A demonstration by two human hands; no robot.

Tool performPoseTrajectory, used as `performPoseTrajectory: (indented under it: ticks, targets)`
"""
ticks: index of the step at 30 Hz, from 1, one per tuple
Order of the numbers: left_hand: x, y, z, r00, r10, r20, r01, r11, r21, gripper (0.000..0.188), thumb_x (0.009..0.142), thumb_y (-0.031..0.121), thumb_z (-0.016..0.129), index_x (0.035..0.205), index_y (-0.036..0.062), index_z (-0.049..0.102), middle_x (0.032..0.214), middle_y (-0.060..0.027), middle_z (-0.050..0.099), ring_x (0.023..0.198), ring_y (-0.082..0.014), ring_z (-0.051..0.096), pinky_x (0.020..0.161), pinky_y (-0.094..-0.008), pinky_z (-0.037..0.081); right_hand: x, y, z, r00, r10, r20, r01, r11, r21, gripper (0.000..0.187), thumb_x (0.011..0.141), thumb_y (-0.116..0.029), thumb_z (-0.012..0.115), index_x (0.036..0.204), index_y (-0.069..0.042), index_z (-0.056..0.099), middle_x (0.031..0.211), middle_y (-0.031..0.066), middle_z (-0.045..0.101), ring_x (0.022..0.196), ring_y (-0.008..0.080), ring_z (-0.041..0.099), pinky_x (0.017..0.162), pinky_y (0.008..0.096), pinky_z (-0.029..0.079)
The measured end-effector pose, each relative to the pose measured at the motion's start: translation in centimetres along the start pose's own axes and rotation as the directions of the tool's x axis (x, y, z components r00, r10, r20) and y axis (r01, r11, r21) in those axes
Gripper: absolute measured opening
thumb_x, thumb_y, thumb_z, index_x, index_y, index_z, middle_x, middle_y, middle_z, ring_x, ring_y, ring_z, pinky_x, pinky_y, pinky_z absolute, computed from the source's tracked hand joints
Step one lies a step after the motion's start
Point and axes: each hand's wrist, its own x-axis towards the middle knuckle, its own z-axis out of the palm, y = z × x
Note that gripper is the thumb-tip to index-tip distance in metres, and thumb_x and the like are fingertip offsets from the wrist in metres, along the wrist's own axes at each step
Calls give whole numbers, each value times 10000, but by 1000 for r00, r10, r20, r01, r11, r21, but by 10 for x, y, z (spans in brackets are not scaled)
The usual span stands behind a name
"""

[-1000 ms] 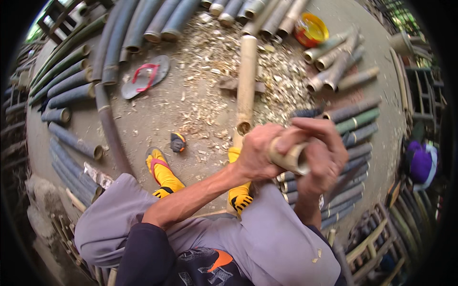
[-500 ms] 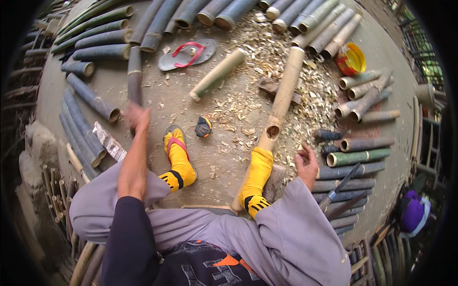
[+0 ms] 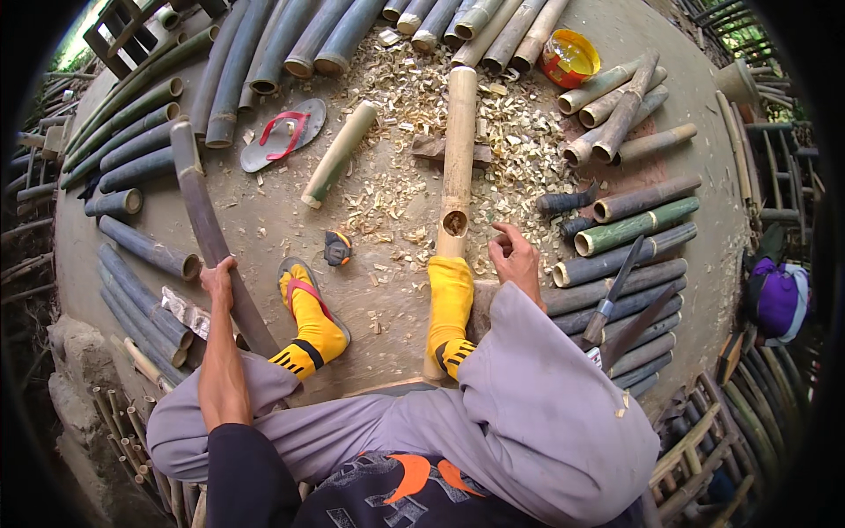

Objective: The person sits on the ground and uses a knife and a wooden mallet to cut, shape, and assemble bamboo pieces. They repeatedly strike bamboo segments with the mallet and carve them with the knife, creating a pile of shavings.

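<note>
My left hand (image 3: 218,280) is closed around a long dark bamboo tube (image 3: 207,207), which slants from the far left down to my left thigh. Over by my right knee, my right hand (image 3: 515,262) hangs with loosely curled, parted fingers and nothing visible in it. Beside that hand, a pale scraped bamboo tube (image 3: 458,132) with a round hole (image 3: 454,223) lies lengthwise. My right foot, in a yellow sock (image 3: 449,295), rests on this tube. A reddish-brown block (image 3: 429,150) sits under its far part.
Wood chips (image 3: 528,150) litter the floor. A tape measure (image 3: 337,248), a short pale bamboo piece (image 3: 339,154) and a loose flip-flop (image 3: 283,136) lie ahead. Dark bamboo tubes (image 3: 629,268) line the right, with a knife (image 3: 613,293) on them. A yellow-red tub (image 3: 570,58) stands far right.
The dark bamboo tube in my left hand has come nearer, its lower end now at my left thigh. My right hand's fingers have curled somewhat. The whole view has shifted.
</note>
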Motion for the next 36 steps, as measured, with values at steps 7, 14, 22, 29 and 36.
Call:
performPoseTrajectory:
  ticks: [7,14,22,29,36]
  targets:
    - [-20,87,-55,842,505,-190,-537,816,-212,481,673,319,790,974,-23,637,896,-109,667,817,-219,613,765,-325,472,-15,5,3,999,49,7,-50,997,51,331,823,-73,619,1151,-33,610,759,97,654,667,157,623,616,300,504]
    - [-53,212,-73,647,761,-56,-699,562,-442,408,716,272,771,1002,20,624,879,-44,646,768,-135,577,703,-281,465,-42,15,-16,996,66,-56,-62,995,77,334,814,-93,604,1140,-21,609,741,136,660,657,200,634,617,333,498]
    - [-89,303,-64,483,863,149,-773,500,-390,399,684,271,718,974,39,574,795,-35,579,671,-132,548,613,-284,459,-87,45,-46,980,172,-101,-171,985,17,323,815,-91,591,1130,-22,618,728,154,659,649,203,638,612,339,500]
    - [-113,297,-57,339,839,425,-750,514,-417,543,650,363,732,1041,21,576,827,-70,602,699,-145,576,623,-288,476,-111,58,-120,959,202,-199,-228,966,-118,312,812,-81,618,1119,-26,628,757,101,669,659,149,633,609,303,506]
    - [-99,176,34,270,676,686,-631,662,-404,635,607,315,740,1120,-12,554,943,-82,606,842,-172,568,796,-303,461,-88,-32,-259,972,-32,-232,-57,929,-367,317,840,-48,584,1156,-40,609,723,43,607,640,108,580,596,265,468]
